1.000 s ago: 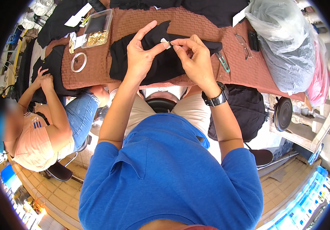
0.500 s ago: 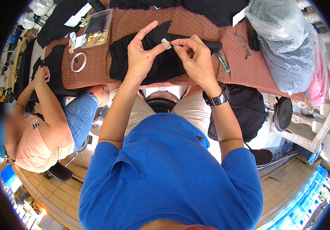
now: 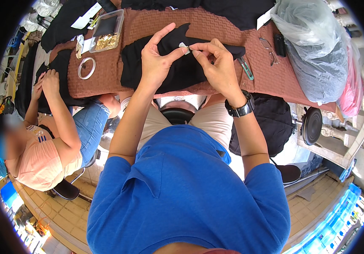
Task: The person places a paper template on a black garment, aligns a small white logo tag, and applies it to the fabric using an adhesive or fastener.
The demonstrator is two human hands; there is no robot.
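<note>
A black garment lies folded on the brown-covered table in front of me. My left hand is over it, thumb pressed at a small white label and index finger stretched upward; its other fingers are mostly hidden. My right hand, with a black watch at the wrist, pinches thumb and forefinger together right beside the label. What sits between those fingertips is too small to name. Just right of the right hand, green-handled thread snips rest on the cloth.
A clear box with gold-coloured pieces and a white ring lie at left. Eyeglasses, a black case and a big plastic bag stand right. A co-worker's hands are over dark cloth at far left.
My hands hold almost the same position at the label. At left, the co-worker's hands and forearms have shifted, with both hands now lower and closer together.
</note>
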